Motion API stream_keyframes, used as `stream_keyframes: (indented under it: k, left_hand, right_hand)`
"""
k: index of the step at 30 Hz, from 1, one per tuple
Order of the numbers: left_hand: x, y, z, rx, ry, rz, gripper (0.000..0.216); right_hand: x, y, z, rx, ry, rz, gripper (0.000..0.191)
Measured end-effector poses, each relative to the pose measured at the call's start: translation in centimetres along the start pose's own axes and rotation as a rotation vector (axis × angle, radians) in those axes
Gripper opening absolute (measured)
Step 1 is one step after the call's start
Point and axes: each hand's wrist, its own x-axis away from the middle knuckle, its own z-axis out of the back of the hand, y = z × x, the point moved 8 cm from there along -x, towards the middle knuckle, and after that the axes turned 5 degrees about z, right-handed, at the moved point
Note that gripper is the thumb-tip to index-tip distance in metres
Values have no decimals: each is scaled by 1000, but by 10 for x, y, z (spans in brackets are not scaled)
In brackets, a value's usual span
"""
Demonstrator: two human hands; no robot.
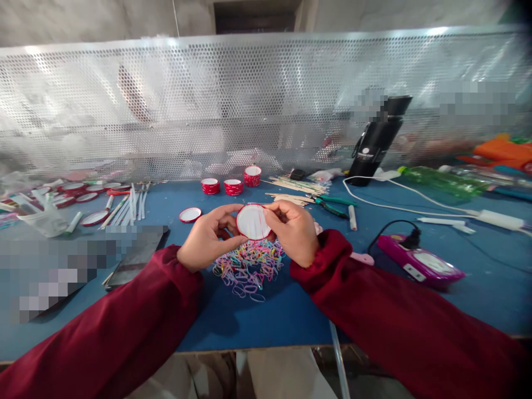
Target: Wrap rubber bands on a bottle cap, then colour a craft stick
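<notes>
L hand and R hand, fingertips pinching opp. edges of the red-rimmed lid, held over the rubber-band pile; looks light, stiff, prob. slick-faced: rim's best grip.

Blue tabletop is lying open at the near edge; rubber bands are blocking the middle, a power strip the way outward from the right hand.
</notes>
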Motion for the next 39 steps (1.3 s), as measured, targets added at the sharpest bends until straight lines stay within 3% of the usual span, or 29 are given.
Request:
stream_keyframes:
  k: [10, 14, 19, 34, 39]
  left_hand:
    - [0, 0, -2, -4, 4, -11, 63]
    - [-3, -6, -3, 129, -14, 65, 64]
    - [-3, -14, 5, 147, 87, 208, 29]
    - [-4, -8, 24, -29, 298, 152, 21]
    - [-4, -8, 26, 30, 329, 109, 26]
  right_hand:
    - [0, 0, 0, 42, 0, 43, 14]
    - [1, -6, -3, 58, -12, 98, 12]
    - [4, -16, -5, 86, -22, 161, 14]
    - [-1, -2, -8, -44, -90, 77, 18]
    - [0, 0, -10, -48, -109, 45, 19]
